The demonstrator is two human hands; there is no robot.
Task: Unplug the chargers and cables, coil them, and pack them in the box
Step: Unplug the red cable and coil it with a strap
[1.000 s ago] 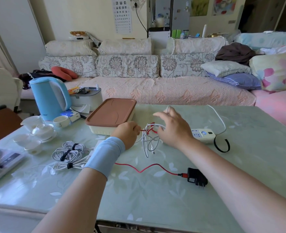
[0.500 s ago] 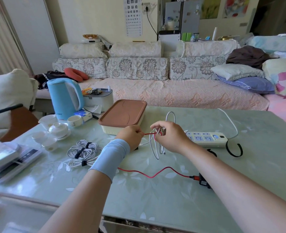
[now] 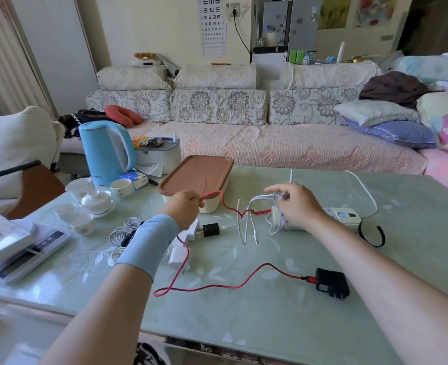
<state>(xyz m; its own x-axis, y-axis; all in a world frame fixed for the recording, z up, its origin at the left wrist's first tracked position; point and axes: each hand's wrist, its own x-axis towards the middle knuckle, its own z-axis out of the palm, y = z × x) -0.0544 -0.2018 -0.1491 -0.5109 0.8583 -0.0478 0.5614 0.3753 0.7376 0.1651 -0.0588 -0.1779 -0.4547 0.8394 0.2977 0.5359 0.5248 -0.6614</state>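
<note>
box [image 3: 212, 206]: brown lid on, contents hidden | left hand [image 3: 184, 208]: pinching red cable [image 3: 217, 285] | right hand [image 3: 296, 206]: gripping white cable [image 3: 246, 219] | labels: unreadable

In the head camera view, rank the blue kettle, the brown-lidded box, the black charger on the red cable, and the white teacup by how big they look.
1. Brown-lidded box and blue kettle: similar, too close to rank.
2. Black charger, though it lies nearer the camera.
3. White teacup.

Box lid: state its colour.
Reddish brown lid, clearest in the head view.
</note>
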